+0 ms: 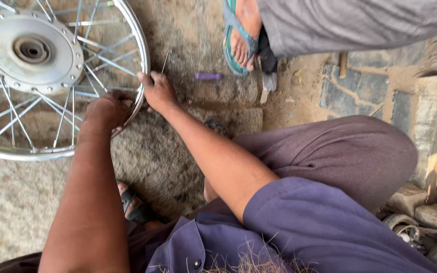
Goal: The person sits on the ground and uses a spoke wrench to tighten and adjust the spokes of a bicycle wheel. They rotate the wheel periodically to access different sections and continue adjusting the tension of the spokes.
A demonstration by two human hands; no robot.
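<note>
A spoked metal wheel rim (136, 45) with a round grey hub (31, 50) lies flat on the stone ground at the upper left. My left hand (106, 112) grips the rim's near right edge, fingers curled over it. Just beside it, my right hand (159, 92) pinches the rim edge where a thin loose spoke (165, 61) sticks up and away. Several spokes (94, 76) run from hub to rim. My arms reach forward from purple sleeves.
Another person's foot in a teal sandal (238, 38) stands at the top, under grey cloth. A small purple tool (207, 76) lies on the ground near it. My bent knee (350, 151) in dark trousers fills the right. Stone blocks (431, 116) line the far right.
</note>
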